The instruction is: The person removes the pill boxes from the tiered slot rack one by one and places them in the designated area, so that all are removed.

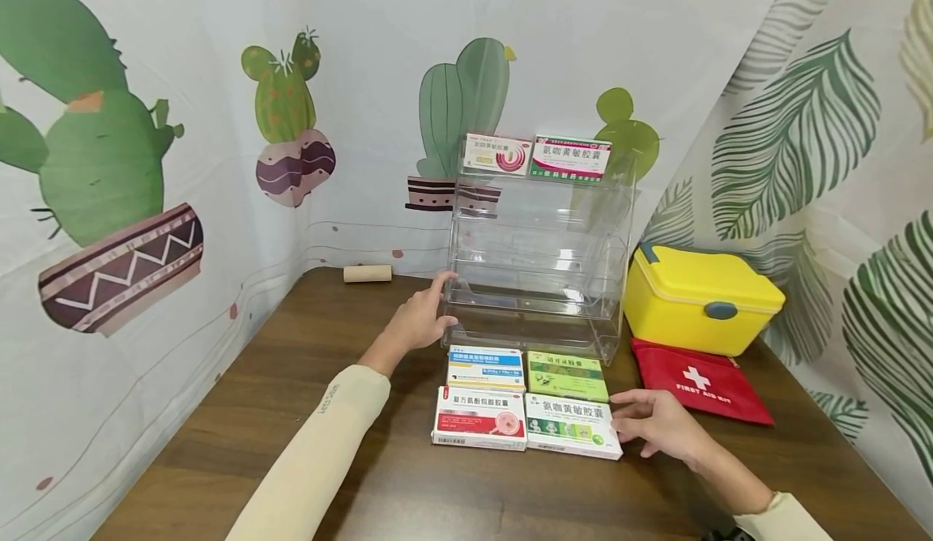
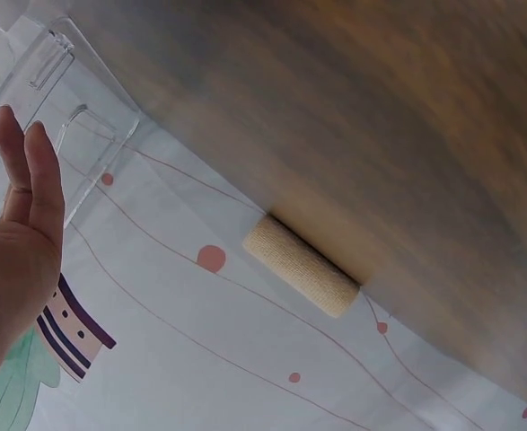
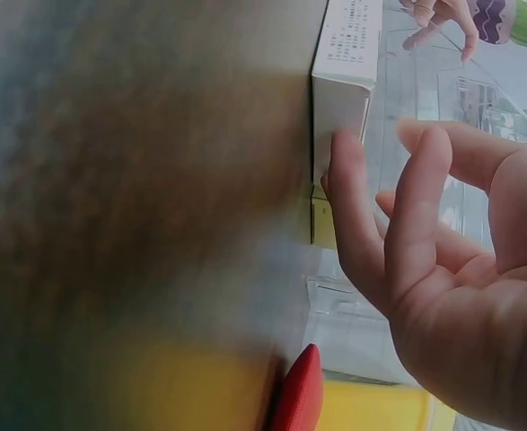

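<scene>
My left hand [image 1: 420,320] is at the left side of a clear plastic tiered display rack [image 1: 539,326], its index finger and thumb spread at the rack's edge. In the left wrist view the left hand [image 2: 31,202] has extended fingers beside the rack. My right hand [image 1: 659,423] is at the right end of a white medicine box [image 1: 572,428] with green pictures. A finger touches the box's end in the right wrist view, the others loosely bent. Beside and behind that box lie a red-and-white box [image 1: 479,419], a blue-and-white box [image 1: 485,368] and a green box [image 1: 566,376].
On the rack's top tier stand a white-and-red box [image 1: 497,155] and a pink-and-green box [image 1: 570,159]. Right of the rack are a yellow case [image 1: 703,298] and a red first aid pouch [image 1: 700,383]. A beige bandage roll [image 1: 368,274] lies by the back wall.
</scene>
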{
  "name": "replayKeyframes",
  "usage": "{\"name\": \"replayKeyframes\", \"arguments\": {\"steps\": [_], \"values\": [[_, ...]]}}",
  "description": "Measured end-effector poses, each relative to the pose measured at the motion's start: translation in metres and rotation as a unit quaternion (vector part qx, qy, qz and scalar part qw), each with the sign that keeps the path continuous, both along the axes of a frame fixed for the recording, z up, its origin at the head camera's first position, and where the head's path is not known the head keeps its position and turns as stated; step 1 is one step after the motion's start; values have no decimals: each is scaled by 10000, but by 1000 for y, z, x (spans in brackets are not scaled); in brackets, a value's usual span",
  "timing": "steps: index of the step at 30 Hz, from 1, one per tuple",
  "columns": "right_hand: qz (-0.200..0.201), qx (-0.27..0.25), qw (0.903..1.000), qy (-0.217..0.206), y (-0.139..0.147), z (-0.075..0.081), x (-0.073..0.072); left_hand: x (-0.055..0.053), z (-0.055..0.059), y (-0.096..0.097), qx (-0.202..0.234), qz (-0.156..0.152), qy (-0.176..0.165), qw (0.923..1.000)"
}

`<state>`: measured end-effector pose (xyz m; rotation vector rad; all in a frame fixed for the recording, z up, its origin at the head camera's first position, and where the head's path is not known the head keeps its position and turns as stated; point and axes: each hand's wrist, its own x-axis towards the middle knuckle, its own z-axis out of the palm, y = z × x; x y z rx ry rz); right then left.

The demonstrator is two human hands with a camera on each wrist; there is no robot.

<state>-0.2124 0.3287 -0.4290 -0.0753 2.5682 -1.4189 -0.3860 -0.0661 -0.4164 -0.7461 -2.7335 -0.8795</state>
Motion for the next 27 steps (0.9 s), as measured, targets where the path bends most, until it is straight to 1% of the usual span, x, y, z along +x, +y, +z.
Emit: {"name": "replayKeyframes", "arguments": {"steps": [4,6,9,13,22,27], "values": [[-104,39,9999,38,0,3,0,1,0,0,2,2,6,10000],[-209,109,9997,65,0,5,-1,1,-1,0,-2,-7,23,10000],[-468,188,9987,72,-2,9,-2,0,-2,1,-12,-10,73,10000],[-633,213,9976,186,-5,15,-5,0,-2,1,-33,-5,104,9999],[-880,261,9945,504,-12,32,-13,1,-2,2,-15,16,45,10000],[-1100,266,9902,813,-16,43,-22,1,-2,2,-16,56,40,10000]]}}
